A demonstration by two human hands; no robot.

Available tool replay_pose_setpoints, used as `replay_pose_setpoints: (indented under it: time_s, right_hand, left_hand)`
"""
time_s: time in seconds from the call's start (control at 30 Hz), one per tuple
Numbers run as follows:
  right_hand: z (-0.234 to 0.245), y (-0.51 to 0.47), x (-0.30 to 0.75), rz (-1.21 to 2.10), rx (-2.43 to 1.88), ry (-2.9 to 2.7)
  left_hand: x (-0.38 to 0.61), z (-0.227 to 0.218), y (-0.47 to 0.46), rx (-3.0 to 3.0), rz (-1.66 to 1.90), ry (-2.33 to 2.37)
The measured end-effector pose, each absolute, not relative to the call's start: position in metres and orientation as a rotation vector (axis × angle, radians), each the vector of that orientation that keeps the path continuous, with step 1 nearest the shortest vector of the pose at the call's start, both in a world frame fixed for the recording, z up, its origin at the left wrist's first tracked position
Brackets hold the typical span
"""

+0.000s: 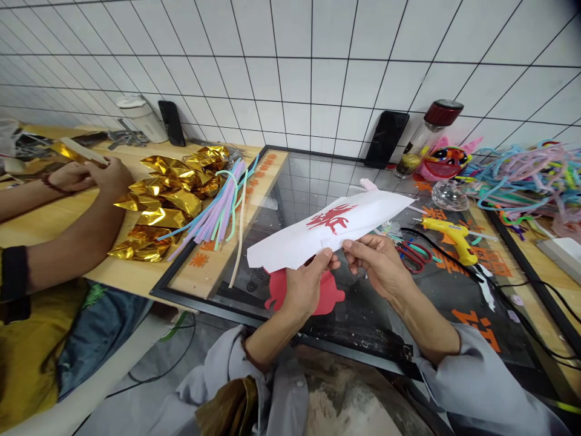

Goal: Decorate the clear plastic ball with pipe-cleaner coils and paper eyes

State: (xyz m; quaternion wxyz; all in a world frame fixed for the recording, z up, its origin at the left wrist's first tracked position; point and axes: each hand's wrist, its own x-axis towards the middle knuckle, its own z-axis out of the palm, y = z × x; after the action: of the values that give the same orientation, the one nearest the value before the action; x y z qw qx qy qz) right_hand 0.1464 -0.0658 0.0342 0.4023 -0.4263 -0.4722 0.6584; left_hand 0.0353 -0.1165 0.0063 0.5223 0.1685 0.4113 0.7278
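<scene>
Both hands hold up a sheet of white paper with a red printed or cut pattern in its middle. My left hand pinches the near edge of the sheet, thumb on top. Just to its right, my right hand grips the same edge between thumb and fingers. The sheet is tilted over the glass tabletop. Beneath my left hand lies a red paper cutout, partly covered by the hand and the sheet.
A yellow glue gun and red-handled scissors lie to the right, near tangled pipe cleaners. Left are bundled pipe cleaners and gold foil. Another person's hands work at far left. A phone leans on the wall.
</scene>
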Motion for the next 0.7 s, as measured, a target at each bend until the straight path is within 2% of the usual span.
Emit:
replay_pose_setpoints:
  time_s: [0.7]
  right_hand:
    - [0.0342,-0.0656,0.1451,1.643,-1.102,-1.178]
  left_hand:
    - [0.0336,0.0056,-0.1176,0.399,1.739,0.869]
